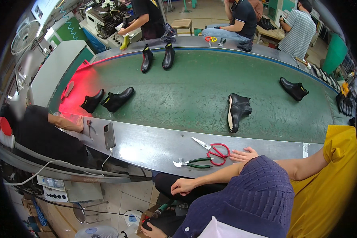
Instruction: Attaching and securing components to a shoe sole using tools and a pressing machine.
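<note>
My right hand (pixel 182 186) is loosely closed over my dark trousers, its forearm running leftward from my blue knit sleeve; no object shows in it. Low in the view, my left hand (pixel 153 231) closes round a black rounded thing (pixel 147 224) at the edge of a cardboard box (pixel 142 234). A green-bodied tool (pixel 161 210) lies in or over that box, partly hidden. On the metal ledge (pixel 150 146) beyond my right hand are red-handled scissors (pixel 218 152), their blades spread, and green-handled pincers (pixel 194 162).
A green conveyor belt (pixel 178 103) carries several black ankle boots, one (pixel 238 113) lying nearest me. At right, a yellow-clothed person's hand (pixel 243 154) rests on the ledge. Another person's hand (pixel 80 124) and a cabled phone (pixel 109 135) are at left. A white fan (pixel 96 232) stands below.
</note>
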The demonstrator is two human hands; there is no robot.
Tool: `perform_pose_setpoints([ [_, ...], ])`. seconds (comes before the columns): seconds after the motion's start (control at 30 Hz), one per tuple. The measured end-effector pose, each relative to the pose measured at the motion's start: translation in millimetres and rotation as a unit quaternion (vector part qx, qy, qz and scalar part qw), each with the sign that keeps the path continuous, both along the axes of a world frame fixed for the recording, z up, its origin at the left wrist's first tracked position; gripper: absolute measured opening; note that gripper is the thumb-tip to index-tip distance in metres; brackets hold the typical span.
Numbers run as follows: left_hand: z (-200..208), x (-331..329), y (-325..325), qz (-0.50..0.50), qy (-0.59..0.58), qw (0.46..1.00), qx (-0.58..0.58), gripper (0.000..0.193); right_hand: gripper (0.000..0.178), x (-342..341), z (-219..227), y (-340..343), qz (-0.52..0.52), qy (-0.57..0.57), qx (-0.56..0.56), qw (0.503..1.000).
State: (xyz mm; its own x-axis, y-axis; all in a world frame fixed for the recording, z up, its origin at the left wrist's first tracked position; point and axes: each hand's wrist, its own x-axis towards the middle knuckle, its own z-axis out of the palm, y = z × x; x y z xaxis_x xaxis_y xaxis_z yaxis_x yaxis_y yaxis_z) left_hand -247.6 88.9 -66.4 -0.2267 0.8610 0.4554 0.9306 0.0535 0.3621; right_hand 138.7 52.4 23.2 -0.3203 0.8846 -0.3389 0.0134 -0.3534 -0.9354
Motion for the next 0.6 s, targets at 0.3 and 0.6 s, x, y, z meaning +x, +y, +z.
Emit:
perform_pose_setpoints([
  [0.3, 70.9, 51.5, -5.0, 0.032, 0.004, 0.996, -0.084, 0.045, 0.025, -3.5, 1.6, 5.9, 0.024, 0.005, -0.020, 1.000],
  [0.6, 50.6, 51.9, 4.8, 0.033, -0.118, 0.982, -0.143, 0.052, 0.020, 80.1, 69.8, 116.5, -0.210, -0.021, 0.065, 0.975],
])
